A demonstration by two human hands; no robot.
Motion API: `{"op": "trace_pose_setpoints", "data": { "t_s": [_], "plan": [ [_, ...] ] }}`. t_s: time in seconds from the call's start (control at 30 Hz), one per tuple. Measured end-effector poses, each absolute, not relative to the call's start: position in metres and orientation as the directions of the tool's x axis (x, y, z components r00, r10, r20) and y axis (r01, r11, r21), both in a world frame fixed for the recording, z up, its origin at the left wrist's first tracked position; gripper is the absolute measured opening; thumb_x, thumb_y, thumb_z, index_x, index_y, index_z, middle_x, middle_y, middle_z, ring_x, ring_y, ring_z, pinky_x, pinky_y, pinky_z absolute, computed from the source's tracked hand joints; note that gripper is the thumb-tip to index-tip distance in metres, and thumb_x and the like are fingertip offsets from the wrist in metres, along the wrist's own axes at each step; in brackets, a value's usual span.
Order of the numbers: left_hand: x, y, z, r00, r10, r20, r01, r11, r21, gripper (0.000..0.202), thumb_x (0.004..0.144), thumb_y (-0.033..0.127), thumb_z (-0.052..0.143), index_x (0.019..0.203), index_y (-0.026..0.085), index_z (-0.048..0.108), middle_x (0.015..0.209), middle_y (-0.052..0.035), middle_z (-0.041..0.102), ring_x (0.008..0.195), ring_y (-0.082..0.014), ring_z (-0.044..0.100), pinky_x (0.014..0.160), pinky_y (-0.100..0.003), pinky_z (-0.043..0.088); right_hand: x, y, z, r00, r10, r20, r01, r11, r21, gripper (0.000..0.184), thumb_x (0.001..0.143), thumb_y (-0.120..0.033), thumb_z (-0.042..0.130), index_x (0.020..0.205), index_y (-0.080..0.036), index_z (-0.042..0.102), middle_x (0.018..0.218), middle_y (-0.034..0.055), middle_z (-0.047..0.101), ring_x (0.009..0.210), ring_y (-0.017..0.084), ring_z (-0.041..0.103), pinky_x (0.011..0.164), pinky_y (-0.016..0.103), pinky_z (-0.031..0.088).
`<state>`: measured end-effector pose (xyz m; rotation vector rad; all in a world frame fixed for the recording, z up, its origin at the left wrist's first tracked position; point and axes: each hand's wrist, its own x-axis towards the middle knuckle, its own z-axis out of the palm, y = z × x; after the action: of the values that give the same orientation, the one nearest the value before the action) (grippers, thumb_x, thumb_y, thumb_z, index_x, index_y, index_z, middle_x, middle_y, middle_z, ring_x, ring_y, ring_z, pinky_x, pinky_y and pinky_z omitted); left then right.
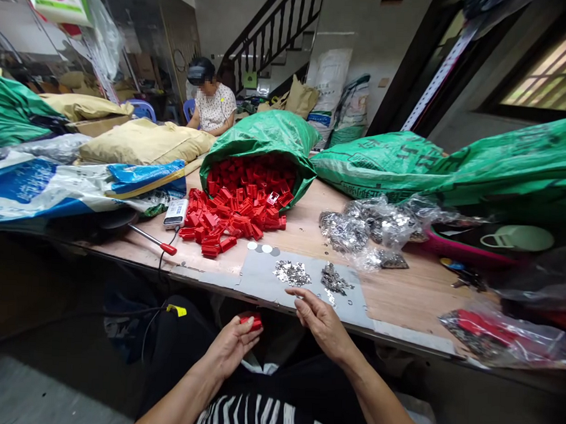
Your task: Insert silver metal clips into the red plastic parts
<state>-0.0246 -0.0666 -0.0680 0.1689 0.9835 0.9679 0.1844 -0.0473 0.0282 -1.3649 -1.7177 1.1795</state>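
My left hand [233, 344] is closed around a small red plastic housing [254, 321], held over my lap just below the table edge. Beside it, my right hand [322, 323] hovers near the edge with its index finger stretched out and thumb apart; I see nothing in it. In front of that hand, a grey mat [256, 279] carries a pile of shiny flat metal pieces [292, 273] and a darker pile of small metal parts [335, 278]. Red housings [236, 216] spill onto the table from a green woven sack [263, 130].
Clear bags of metal parts [357, 224] lie right of the mat, with a pink tray [469, 248] beyond. A red-tipped rod [155, 241] and a white cabled device [175, 213] sit at left. Another person [215, 103] sits across, behind filled sacks [145, 140].
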Motion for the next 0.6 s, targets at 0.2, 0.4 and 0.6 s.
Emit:
{"op": "trace_pose_setpoints", "data": {
  "t_s": [0.2, 0.4, 0.6],
  "plan": [
    [-0.036, -0.064, -0.100, 0.040, 0.798, -0.602, -0.547, 0.521, 0.655, 0.083, 0.064, 0.004, 0.078, 0.136, 0.020, 0.041, 0.110, -0.0121, 0.070, 0.101, -0.0202, 0.067, 0.098, -0.032, 0.044, 0.229, -0.037, 0.025, -0.025, 0.998, 0.063, 0.477, 0.067, -0.877, 0.042, 0.089, -0.049, 0.047, 0.115, -0.018, 0.059, 0.083, 0.0040, 0.062, 0.075, 0.017, 0.057, 0.069, 0.028, 0.045],
    [-0.053, -0.075, -0.126, 0.028, 0.781, -0.623, -0.466, 0.562, 0.683, 0.070, 0.069, 0.008, 0.076, 0.132, 0.017, 0.047, 0.110, -0.0136, 0.069, 0.105, -0.0234, 0.065, 0.098, -0.036, 0.045, 0.269, -0.043, 0.018, 0.178, 0.977, 0.115, 0.679, -0.037, -0.733, 0.028, 0.085, -0.041, 0.050, 0.095, -0.019, 0.063, 0.098, 0.0077, 0.069, 0.092, 0.023, 0.062, 0.083, 0.034, 0.045],
    [-0.053, -0.074, -0.136, 0.018, 0.778, -0.628, -0.463, 0.563, 0.685, 0.058, 0.069, 0.006, 0.074, 0.123, 0.014, 0.053, 0.099, -0.0129, 0.071, 0.093, -0.0222, 0.069, 0.091, -0.035, 0.049, 0.264, -0.050, 0.012, 0.110, 0.986, 0.124, 0.815, -0.018, -0.579, 0.019, 0.085, -0.037, 0.050, 0.086, -0.021, 0.061, 0.092, 0.0047, 0.068, 0.085, 0.021, 0.063, 0.077, 0.033, 0.045]
  ]
}}
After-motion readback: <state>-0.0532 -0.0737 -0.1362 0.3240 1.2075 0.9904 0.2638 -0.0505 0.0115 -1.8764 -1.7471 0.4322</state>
